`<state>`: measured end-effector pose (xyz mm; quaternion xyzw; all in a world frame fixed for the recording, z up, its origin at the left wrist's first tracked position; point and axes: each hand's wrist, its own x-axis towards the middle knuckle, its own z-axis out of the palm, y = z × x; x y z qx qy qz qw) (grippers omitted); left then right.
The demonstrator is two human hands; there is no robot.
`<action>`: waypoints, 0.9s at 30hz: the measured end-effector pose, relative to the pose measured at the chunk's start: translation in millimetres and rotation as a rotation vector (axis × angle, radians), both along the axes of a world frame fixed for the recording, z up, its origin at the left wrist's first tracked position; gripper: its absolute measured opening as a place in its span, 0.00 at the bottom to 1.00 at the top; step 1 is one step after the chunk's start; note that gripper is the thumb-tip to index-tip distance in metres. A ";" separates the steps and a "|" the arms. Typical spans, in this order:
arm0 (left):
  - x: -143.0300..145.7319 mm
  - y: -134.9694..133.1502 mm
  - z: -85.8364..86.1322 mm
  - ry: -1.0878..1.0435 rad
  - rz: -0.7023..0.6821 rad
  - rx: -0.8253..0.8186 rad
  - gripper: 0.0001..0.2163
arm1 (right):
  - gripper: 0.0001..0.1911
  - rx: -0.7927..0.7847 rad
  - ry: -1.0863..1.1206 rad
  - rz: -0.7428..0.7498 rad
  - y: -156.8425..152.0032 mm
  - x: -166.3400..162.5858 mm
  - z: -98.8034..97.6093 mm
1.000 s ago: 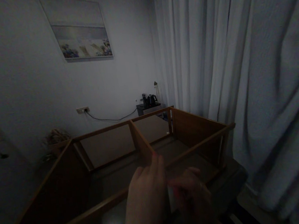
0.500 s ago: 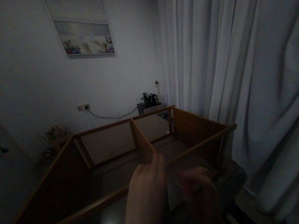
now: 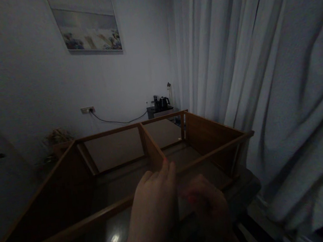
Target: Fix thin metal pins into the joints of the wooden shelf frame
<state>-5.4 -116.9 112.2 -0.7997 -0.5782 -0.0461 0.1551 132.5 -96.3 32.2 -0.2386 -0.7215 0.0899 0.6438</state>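
Note:
In a dim room a brown wooden cabinet frame (image 3: pixel 211 134) lies on its back, with a centre divider (image 3: pixel 151 148) running away from me. My left hand (image 3: pixel 154 206) reaches forward, fingers held straight and close together, their tips at the near end of the divider. My right hand (image 3: pixel 207 204) sits just to its right with the fingers curled in; it is too dark and blurred to see whether it holds anything. Both hands hover over the near front rail (image 3: pixel 74 229).
Pale curtains (image 3: pixel 261 63) hang close on the right. A picture (image 3: pixel 86 25) is on the far wall above a socket (image 3: pixel 87 110) with a cable. A small stand with a kettle (image 3: pixel 161 107) is in the corner. A basket (image 3: pixel 56 140) sits far left.
The view has tipped down and left a little. My right hand has curled further and drifted slightly down; the left hand stays at the divider's end.

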 end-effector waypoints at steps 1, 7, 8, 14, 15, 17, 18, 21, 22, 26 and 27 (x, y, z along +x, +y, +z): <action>-0.9 0.3 -0.1 -0.003 -0.005 0.007 0.25 | 0.10 0.037 0.002 -0.015 0.1 0.3 0.0; -3.2 1.0 -3.9 -0.049 -0.027 0.051 0.21 | 0.09 0.203 0.002 -0.102 -4.7 8.0 -5.0; -3.1 1.3 -4.7 -0.053 -0.030 0.062 0.20 | 0.09 0.203 0.024 -0.117 -5.2 10.3 -7.3; -2.6 1.9 -5.2 -0.038 -0.025 0.077 0.20 | 0.14 0.183 0.177 -0.235 -2.5 23.3 -19.4; -2.5 1.6 -5.2 -0.038 -0.022 0.074 0.20 | 0.15 0.151 0.169 -0.243 -2.5 25.0 -20.4; -2.7 1.1 -5.8 -0.039 -0.026 0.084 0.20 | 0.16 0.090 0.145 -0.251 -3.3 28.0 -21.4; -2.9 0.8 -6.3 -0.042 -0.030 0.095 0.20 | 0.16 0.066 0.142 -0.250 -3.7 29.1 -21.5; -3.5 0.0 -7.6 -0.048 -0.044 0.123 0.21 | 0.16 -0.043 0.205 -0.216 -3.8 30.5 -22.1; -3.8 -0.2 -7.6 -0.047 -0.046 0.118 0.22 | 0.16 -0.096 0.253 -0.205 -3.1 30.6 -22.8; -3.9 -0.9 -6.2 -0.044 -0.055 0.095 0.23 | 0.18 -0.306 0.421 -0.180 0.4 30.1 -29.3; -3.9 -0.8 -5.9 -0.049 -0.055 0.103 0.23 | 0.18 -0.338 0.445 -0.175 0.8 29.7 -31.6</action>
